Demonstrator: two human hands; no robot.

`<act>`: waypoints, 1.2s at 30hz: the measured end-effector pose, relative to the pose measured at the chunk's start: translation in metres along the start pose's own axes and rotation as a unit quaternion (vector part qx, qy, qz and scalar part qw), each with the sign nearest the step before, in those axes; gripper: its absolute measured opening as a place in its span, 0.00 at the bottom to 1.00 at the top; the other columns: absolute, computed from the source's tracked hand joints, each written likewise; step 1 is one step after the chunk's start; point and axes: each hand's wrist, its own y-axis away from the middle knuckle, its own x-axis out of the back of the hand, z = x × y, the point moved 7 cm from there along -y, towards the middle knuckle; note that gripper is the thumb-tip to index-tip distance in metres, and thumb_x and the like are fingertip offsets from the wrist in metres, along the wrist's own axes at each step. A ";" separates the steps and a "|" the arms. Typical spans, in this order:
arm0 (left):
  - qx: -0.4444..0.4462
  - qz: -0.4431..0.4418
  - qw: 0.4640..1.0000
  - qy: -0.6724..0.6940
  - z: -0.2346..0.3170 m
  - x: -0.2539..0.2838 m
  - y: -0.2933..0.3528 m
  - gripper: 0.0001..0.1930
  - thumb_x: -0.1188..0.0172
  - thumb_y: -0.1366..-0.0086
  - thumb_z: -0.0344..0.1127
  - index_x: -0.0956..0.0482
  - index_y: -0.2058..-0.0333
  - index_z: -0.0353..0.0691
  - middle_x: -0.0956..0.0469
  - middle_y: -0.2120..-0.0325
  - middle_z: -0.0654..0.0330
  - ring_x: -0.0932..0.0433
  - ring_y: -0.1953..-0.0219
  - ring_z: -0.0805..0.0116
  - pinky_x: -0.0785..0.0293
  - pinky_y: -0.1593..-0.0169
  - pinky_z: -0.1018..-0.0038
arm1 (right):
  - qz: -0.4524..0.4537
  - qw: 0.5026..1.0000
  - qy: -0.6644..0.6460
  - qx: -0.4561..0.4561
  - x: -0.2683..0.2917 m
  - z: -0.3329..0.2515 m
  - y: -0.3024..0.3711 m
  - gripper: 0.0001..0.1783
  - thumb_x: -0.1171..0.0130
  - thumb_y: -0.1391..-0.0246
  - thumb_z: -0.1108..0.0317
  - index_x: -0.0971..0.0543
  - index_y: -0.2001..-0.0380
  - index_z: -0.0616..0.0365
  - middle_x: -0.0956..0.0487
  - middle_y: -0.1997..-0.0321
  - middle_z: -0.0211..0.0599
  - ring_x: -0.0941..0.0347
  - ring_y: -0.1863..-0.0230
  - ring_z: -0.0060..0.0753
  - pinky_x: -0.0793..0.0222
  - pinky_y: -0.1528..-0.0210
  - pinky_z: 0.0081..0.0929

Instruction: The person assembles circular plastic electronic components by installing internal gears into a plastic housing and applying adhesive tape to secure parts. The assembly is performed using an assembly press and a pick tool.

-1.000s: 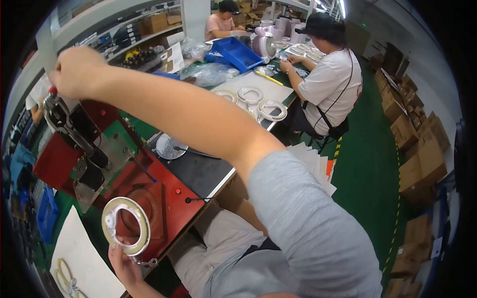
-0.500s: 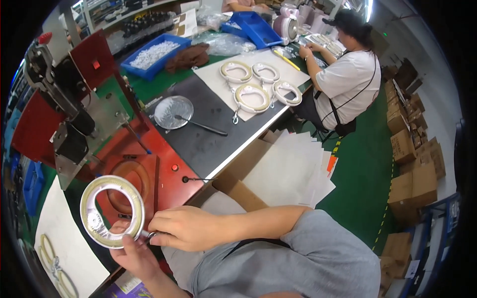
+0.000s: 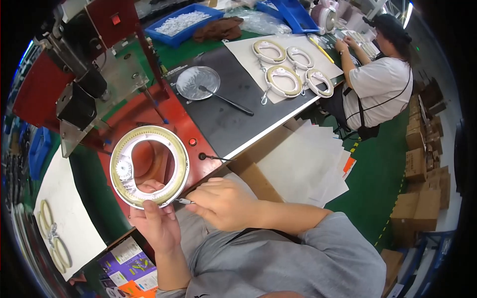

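My left hand (image 3: pixel 161 231) grips a round white plastic ring housing (image 3: pixel 181 169) by its lower edge, thumb on the near face. The ring is tilted up over a red machine base; inside it shows a toothed edge, a yellowish greasy-looking band and a small white gear (image 3: pixel 123 170). Close to the ring's lower right, my right hand (image 3: pixel 226 201) pinches a small pale and metallic piece (image 3: pixel 185 201) between thumb and fingers. Whether that piece joins the ring I cannot tell.
The red press machine (image 3: pixel 194 126) stands left. Beside it a clear dish (image 3: pixel 211 79) of white paste holds a black-handled tool (image 3: pixel 233 104). Several similar rings lie on a white sheet (image 3: pixel 243 52); others lie on the left sheet (image 3: pixel 82 218). A co-worker (image 3: pixel 382 82) sits at the right.
The view has shifted, so the bench sits further right and higher. The ring has come up and faces me more squarely, still in my left hand; my right hand stays beside it.
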 end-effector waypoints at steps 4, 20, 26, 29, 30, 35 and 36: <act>0.011 -0.010 1.000 0.008 -0.009 -0.006 -0.001 0.18 0.38 0.30 0.43 0.29 0.54 0.33 0.25 0.56 0.50 0.29 0.75 0.78 0.35 0.76 0.85 | 0.022 1.000 0.005 -0.001 0.007 0.000 0.004 0.09 0.38 0.41 0.66 0.22 0.66 0.61 0.24 0.76 0.40 0.25 0.73 0.47 0.31 0.68 0.39; 0.051 -0.045 0.998 -0.004 -0.025 -0.024 -0.011 0.15 0.45 0.25 0.45 0.28 0.53 0.39 0.23 0.54 0.53 0.30 0.74 0.80 0.34 0.73 0.85 | 0.048 0.996 -0.035 -0.072 0.021 0.016 0.009 0.12 0.32 0.45 0.69 0.20 0.61 0.61 0.19 0.69 0.36 0.26 0.76 0.35 0.32 0.72 0.32; 0.056 -0.047 0.997 -0.019 -0.028 -0.027 -0.006 0.14 0.43 0.26 0.43 0.27 0.54 0.38 0.23 0.54 0.52 0.30 0.74 0.80 0.35 0.73 0.84 | 0.067 0.995 -0.044 -0.059 0.025 0.013 0.010 0.11 0.32 0.44 0.68 0.20 0.61 0.62 0.20 0.70 0.37 0.26 0.75 0.37 0.32 0.71 0.34; 0.063 -0.034 0.997 -0.029 -0.030 -0.030 -0.002 0.16 0.41 0.28 0.44 0.27 0.53 0.37 0.23 0.54 0.53 0.32 0.74 0.81 0.38 0.75 0.85 | 0.026 0.998 0.007 -0.048 0.023 0.013 0.014 0.09 0.36 0.42 0.65 0.20 0.63 0.60 0.22 0.73 0.39 0.26 0.73 0.45 0.33 0.70 0.40; 0.066 -0.024 0.997 -0.040 -0.029 -0.028 -0.001 0.17 0.41 0.28 0.44 0.28 0.53 0.36 0.23 0.54 0.54 0.32 0.74 0.82 0.39 0.75 0.85 | 0.024 0.999 0.015 -0.045 0.023 0.011 0.015 0.09 0.36 0.42 0.66 0.20 0.63 0.60 0.22 0.73 0.39 0.25 0.73 0.46 0.33 0.70 0.40; 0.045 -0.019 0.999 -0.017 -0.026 -0.023 -0.001 0.17 0.44 0.26 0.45 0.30 0.52 0.36 0.26 0.56 0.55 0.31 0.73 0.84 0.36 0.74 0.90 | 0.050 0.998 0.018 -0.022 0.030 0.009 0.015 0.07 0.36 0.44 0.67 0.22 0.67 0.57 0.25 0.76 0.34 0.25 0.75 0.39 0.33 0.70 0.36; 0.046 -0.008 0.999 0.024 -0.026 -0.023 -0.003 0.18 0.37 0.31 0.43 0.28 0.54 0.34 0.23 0.57 0.50 0.28 0.74 0.79 0.36 0.75 0.85 | 0.040 0.999 0.027 -0.019 0.032 0.009 0.017 0.08 0.35 0.45 0.69 0.21 0.65 0.60 0.26 0.77 0.36 0.27 0.76 0.40 0.34 0.71 0.36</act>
